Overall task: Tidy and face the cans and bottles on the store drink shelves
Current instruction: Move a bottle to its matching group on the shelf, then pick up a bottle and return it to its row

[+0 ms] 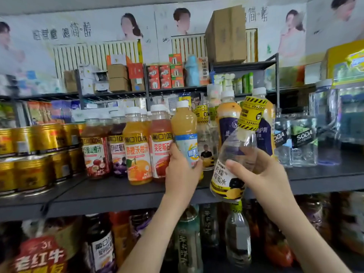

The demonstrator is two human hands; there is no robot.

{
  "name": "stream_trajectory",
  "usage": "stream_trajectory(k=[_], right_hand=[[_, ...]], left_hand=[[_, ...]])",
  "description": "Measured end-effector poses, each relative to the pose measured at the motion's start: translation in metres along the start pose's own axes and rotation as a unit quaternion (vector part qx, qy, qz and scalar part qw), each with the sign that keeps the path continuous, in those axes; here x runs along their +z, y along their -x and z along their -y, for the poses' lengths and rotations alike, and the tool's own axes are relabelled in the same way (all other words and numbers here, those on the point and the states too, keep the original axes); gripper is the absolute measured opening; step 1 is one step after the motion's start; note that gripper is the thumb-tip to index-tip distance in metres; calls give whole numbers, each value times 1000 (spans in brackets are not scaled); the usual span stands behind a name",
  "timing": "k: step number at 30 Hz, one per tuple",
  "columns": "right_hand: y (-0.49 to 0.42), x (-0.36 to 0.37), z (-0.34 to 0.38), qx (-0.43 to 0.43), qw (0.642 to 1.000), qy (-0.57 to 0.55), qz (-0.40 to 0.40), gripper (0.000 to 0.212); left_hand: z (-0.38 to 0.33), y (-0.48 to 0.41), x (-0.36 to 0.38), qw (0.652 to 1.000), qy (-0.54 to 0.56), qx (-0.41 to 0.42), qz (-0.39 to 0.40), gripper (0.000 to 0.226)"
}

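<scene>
Clear plastic, ribbed and slightly crushable by the look of it, makes up the lemon honey water bottle (pixel 234 152) that the right hand (pixel 254 170) holds lifted off the shelf and tilted, its yellow hazard-striped cap sleeve leaning up to the right. The fingers (pixel 236 164) wrap across the front of its label, thumb behind, so the grip is closed around the bottle's waist; I judge it is being carried toward a slot among its matching yellow-capped fellows further back. The left hand (pixel 181 172) closes around the lower half of an upright orange juice bottle (pixel 184 133) with a white cap and pale blue label, standing on or just above the dark grey metal shelf (pixel 110 192); whether its base touches the shelf is hidden by the hand. It sits just right of a row of four fruit juice bottles (pixel 137 152) with glossy printed sleeves, labels facing out. Gold cans (pixel 29 154), stacked two high, fill the far left with smooth reflective sides. Square-shouldered soda water bottles (pixel 303 142) stand at the right, well apart from both hands. Holding one bottle steady while moving the other probably keeps the row from toppling.
</scene>
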State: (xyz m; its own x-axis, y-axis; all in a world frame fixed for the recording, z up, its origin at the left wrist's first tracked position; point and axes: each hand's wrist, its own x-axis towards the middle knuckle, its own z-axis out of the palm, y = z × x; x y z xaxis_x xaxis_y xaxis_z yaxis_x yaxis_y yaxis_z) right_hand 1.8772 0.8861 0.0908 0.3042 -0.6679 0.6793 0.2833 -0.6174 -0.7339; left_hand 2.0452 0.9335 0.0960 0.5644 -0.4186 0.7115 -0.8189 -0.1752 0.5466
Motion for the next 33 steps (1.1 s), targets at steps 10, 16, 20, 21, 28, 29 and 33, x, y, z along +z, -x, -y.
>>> stream_trajectory(k=[10, 16, 20, 21, 28, 29, 33], right_hand=[[-19, 53, -6, 13, 989, 145, 2, 76], [-42, 92, -14, 42, 980, 189, 47, 80], [-47, 103, -17, 33, 976, 196, 90, 83], [-47, 104, -17, 39, 974, 199, 98, 85], [-8, 112, -10, -110, 974, 197, 20, 73], [3, 116, -3, -135, 977, 164, 28, 69], [40, 137, 28, -64, 972, 17, 224, 57]], left_hand=[[42, 22, -88, 979, 206, -5, 5, 38], [75, 14, -117, 940, 330, -80, 39, 43], [77, 17, -125, 917, 380, -109, 60, 36], [75, 19, -127, 914, 385, -112, 67, 36], [67, 44, -128, 926, 352, -105, 88, 41], [65, 49, -130, 933, 336, -95, 89, 44], [67, 76, -145, 959, 264, -70, 78, 55]])
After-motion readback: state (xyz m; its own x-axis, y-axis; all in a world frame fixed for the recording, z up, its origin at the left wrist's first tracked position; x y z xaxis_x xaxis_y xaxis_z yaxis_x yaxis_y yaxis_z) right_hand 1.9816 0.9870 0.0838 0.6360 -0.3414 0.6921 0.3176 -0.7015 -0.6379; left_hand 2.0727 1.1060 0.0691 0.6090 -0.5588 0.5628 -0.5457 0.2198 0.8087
